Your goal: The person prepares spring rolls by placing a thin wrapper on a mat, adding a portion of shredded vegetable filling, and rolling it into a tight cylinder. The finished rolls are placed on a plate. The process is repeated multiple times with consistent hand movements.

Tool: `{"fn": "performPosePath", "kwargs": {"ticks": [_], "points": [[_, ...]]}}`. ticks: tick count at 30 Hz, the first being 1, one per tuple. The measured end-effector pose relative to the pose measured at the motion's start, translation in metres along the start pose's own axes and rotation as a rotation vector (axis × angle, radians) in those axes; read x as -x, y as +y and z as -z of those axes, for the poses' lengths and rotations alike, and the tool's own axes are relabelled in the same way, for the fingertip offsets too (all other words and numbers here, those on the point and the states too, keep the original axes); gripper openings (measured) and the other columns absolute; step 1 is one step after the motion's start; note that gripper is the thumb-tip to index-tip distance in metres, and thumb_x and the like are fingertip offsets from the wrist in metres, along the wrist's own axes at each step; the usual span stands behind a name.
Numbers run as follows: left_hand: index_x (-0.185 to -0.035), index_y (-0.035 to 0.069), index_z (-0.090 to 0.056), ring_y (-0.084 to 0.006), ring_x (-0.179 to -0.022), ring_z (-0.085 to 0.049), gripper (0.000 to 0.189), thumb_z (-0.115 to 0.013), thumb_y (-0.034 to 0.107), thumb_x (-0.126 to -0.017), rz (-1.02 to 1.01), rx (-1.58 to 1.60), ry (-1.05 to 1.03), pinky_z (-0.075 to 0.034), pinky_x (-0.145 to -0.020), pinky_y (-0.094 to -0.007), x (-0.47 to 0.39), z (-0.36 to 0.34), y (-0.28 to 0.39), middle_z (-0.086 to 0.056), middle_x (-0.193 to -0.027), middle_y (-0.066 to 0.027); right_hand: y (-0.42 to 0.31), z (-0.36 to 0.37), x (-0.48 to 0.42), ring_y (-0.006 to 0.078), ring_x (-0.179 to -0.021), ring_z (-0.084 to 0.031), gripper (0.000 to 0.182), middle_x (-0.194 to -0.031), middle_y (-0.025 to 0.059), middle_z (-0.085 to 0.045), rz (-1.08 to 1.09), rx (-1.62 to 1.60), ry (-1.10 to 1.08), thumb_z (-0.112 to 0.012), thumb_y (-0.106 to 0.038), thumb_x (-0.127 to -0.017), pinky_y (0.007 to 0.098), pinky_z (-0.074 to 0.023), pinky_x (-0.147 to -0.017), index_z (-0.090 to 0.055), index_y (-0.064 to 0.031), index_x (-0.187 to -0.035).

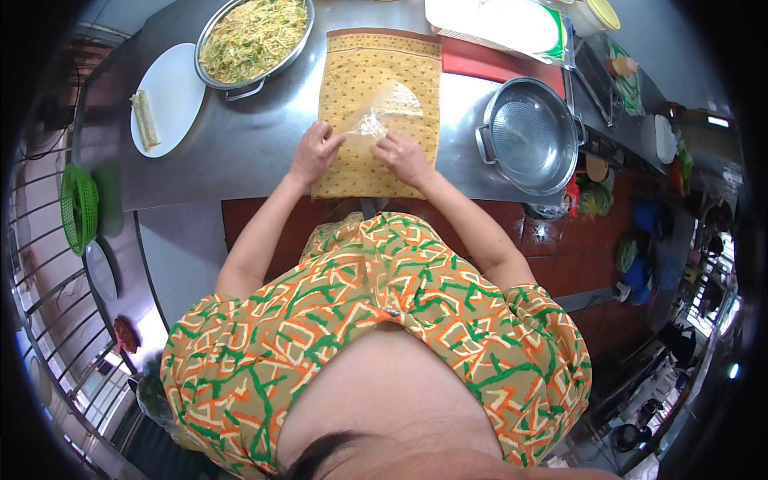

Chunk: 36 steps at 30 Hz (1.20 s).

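Note:
A translucent sheet of rice paper [393, 105] lies partly spread over a yellow patterned towel [378, 66], with shiny wet-looking patches on it. The fingers of my left hand [315, 153] pinch its near left edge. At the near right edge, my right hand [403, 157] grips the same sheet between thumb and fingers. Both hands rest low over the towel, a short way apart. To the left, a white oval plate [177, 102] carries a pale wrapped roll [144, 120] along its left side. Behind it stands a metal pan of shredded filling [255, 42] with green bits.
On the right of the steel table [258, 156] is a two-handled metal pan [531, 135], seemingly with water. Behind it are a red board [498, 60] and a white tray [468, 21] holding round white sheets. A green plastic basket [79, 209] stands at the far left.

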State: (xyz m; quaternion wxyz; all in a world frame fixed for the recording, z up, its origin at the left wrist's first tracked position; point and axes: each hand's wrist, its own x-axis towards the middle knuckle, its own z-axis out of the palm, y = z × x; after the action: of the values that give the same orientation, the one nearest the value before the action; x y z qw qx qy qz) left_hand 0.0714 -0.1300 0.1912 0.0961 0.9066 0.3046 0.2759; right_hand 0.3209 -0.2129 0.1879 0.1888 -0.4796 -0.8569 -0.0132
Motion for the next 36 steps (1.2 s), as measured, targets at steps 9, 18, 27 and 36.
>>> {"fn": "performPosePath", "kwargs": {"ticks": [9,18,27,36], "points": [[-0.128,0.017,-0.072,-0.0280,-0.089,-0.054,0.044,-0.062,0.002,-0.088,0.326,0.031,-0.149,-0.050,-0.080,-0.0403,0.059,0.001,0.041,-0.048,-0.093,-0.0101,-0.037,-0.034,0.008,0.0284,-0.151,-0.031,0.059,-0.163,0.0067,-0.036,-0.166,-0.081,-0.201,-0.051,-0.046,-0.103,0.0529,-0.0210,-0.124,-0.043,-0.0188,-0.155],[-0.129,0.017,-0.071,-0.0290,-0.089,-0.053,0.045,-0.062,0.001,-0.088,0.317,0.059,-0.181,-0.050,-0.080,-0.0409,0.055,0.007,0.041,-0.048,-0.094,-0.0108,-0.013,-0.057,-0.051,0.0244,-0.158,-0.019,0.067,-0.170,0.0001,-0.024,-0.135,0.081,-0.235,-0.039,-0.057,-0.104,0.0584,-0.0072,-0.127,-0.028,-0.0269,-0.163],[-0.134,0.013,-0.066,-0.0310,-0.093,-0.053,0.048,-0.059,-0.002,-0.089,0.340,0.133,-0.213,-0.049,-0.083,-0.0420,0.052,0.009,0.047,-0.048,-0.096,-0.0135,0.054,-0.046,-0.044,0.0203,-0.159,-0.011,0.064,-0.172,-0.0019,-0.017,-0.551,0.031,-0.010,-0.020,-0.056,-0.109,0.0459,-0.0041,-0.130,-0.016,-0.0261,-0.165],[-0.124,0.000,-0.059,-0.0325,-0.089,-0.059,0.032,-0.042,-0.004,-0.097,0.379,0.287,0.141,-0.049,-0.082,-0.0434,-0.020,0.058,0.014,-0.057,-0.095,-0.0176,0.028,-0.041,-0.071,0.0185,-0.159,-0.002,0.065,-0.173,-0.0017,-0.007,-0.337,0.085,-0.354,-0.021,-0.053,-0.109,0.0429,0.0039,-0.129,-0.005,-0.0238,-0.165]]}}
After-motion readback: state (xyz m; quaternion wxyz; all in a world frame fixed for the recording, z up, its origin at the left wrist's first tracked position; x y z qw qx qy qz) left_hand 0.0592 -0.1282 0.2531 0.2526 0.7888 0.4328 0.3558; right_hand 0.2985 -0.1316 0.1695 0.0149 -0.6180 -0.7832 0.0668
